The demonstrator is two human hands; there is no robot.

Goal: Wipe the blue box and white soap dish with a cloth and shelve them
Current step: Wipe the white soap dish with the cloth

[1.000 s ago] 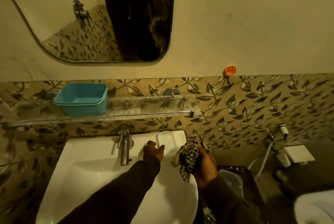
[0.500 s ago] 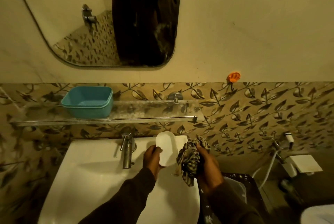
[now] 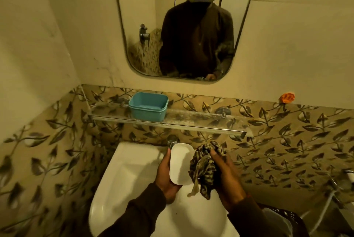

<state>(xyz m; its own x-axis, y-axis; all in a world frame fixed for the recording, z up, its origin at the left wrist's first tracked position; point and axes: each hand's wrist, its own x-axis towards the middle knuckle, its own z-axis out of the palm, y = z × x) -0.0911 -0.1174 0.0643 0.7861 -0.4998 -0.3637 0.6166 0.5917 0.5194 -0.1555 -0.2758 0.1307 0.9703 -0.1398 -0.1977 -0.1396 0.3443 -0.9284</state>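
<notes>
My left hand [image 3: 166, 175] holds the white soap dish [image 3: 180, 163] above the sink, its hollow side facing me. My right hand [image 3: 225, 171] grips a bunched striped cloth [image 3: 204, 167] right beside the dish, touching its right edge. The blue box [image 3: 147, 106] stands open and upright on the left part of the glass shelf [image 3: 201, 121] on the wall above.
A white sink [image 3: 130, 175] lies under my hands, its tap [image 3: 172, 142] partly hidden behind the dish. A mirror [image 3: 183, 26] hangs above the shelf. An orange hook [image 3: 286, 98] sticks to the wall at right. A dark bin [image 3: 283, 217] stands at lower right.
My left hand lifted the soap dish off the sink's back ledge and brought it toward me beside the cloth. My view tilted up and shifted left.
</notes>
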